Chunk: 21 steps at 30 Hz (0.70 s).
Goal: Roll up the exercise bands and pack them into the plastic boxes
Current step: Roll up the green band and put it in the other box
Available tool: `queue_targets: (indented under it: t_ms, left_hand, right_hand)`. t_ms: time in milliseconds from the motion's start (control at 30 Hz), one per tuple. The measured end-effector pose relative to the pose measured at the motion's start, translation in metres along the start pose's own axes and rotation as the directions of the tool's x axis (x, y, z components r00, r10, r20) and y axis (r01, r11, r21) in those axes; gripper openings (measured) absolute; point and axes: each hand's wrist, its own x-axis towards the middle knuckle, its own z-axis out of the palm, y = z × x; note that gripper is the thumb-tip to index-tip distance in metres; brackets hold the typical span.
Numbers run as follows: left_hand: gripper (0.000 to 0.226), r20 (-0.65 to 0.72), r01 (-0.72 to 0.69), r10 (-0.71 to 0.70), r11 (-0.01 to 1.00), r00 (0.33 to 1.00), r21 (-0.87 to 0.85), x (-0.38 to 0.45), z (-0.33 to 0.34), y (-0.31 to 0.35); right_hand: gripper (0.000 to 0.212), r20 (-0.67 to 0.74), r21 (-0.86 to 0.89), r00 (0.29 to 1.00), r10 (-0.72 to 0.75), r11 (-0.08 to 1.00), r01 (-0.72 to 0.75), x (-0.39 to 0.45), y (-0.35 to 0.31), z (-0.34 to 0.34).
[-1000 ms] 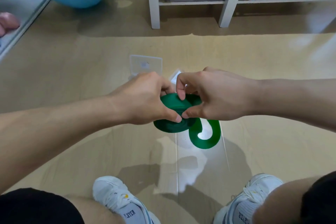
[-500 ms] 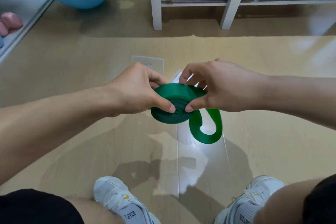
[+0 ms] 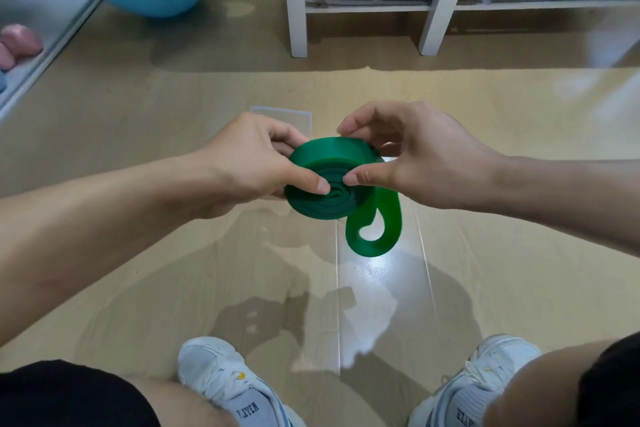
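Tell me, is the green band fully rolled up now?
Not fully. Most of the green band is a tight coil held between left hand and right hand, but a loose loop hangs below the coil.

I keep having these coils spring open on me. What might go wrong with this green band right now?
The green band is held only by thumbs and fingertips of the left hand and right hand, so the coil could spring loose. Its loose tail hangs unrolled and may drag the outer wraps off.
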Motion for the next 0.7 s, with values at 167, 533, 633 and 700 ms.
queue_targets:
  t_ms: [167, 533, 633, 700]
  left_hand:
    - [0.036, 0.050, 0.051, -0.044, 0.984, 0.998, -0.168, 0.001, -0.004, -0.007]
    - [0.041, 0.069, -0.060, 0.030, 0.869, 0.997, 0.490, -0.010, 0.019, 0.010]
    - [0.029, 0.136, -0.083, 0.025, 0.896, 0.990, 0.436, -0.009, 0.012, 0.009]
    - [0.033, 0.156, -0.091, 0.036, 0.927, 0.987, 0.364, -0.007, 0.006, 0.007]
  right_hand:
    - [0.042, 0.091, 0.019, 0.996, 0.024, 0.999, -0.026, 0.005, 0.005, -0.008]
    - [0.049, 0.208, -0.354, 0.978, -0.023, 0.930, 0.098, -0.005, -0.013, 0.008]
    - [0.048, 0.231, -0.325, 0.973, 0.001, 0.943, 0.076, -0.004, -0.013, 0.005]
    - [0.049, 0.253, -0.264, 0.967, 0.011, 0.963, 0.058, -0.002, -0.011, 0.002]
